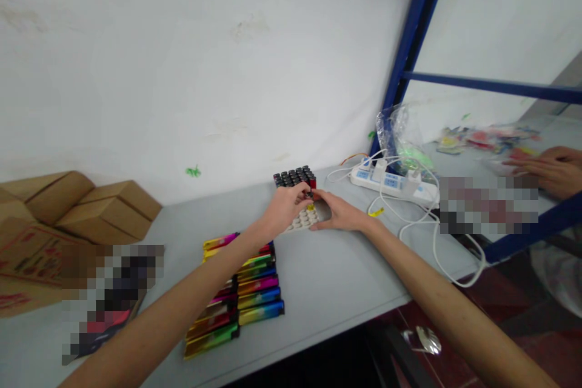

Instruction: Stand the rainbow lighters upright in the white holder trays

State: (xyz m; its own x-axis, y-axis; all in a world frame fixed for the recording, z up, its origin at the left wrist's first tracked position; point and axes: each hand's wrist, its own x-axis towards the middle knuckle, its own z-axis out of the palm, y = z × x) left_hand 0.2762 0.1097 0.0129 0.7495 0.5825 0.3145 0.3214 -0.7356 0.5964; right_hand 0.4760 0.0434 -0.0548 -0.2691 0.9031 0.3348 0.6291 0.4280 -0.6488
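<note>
From my remote station I record the following. The left hand [286, 209] has thumb and fingers pinched together on a dark-topped lighter [309, 195], above the near part of a white tray [301, 221]. Its long axis appears close to upright, dark end up; a small yellow patch shows just below that end, and the fingers conceal much of the body. The right hand [342, 213] is half spread, thumb and fingers parted in a curve beside the tray's right edge, fingertips close to the same lighter; I cannot tell whether they touch it.

The tray sits on the grey surface [334, 282], near the wall. Its near part shows rows of pale, rounded shapes. At its far end I note standing lighters [293, 177] packed in rows, axes upright and black tops uppermost; a glossy red body is visible at the right corner.

Nearer to me, left of centre, lie loose lighters [259, 299] in two side-by-side columns, partly hidden by the left forearm. Their long axes run left to right, roughly parallel, black ends pointing right. Finish: shiny, metallic, shading from gold into green, blue, magenta or red.
</note>
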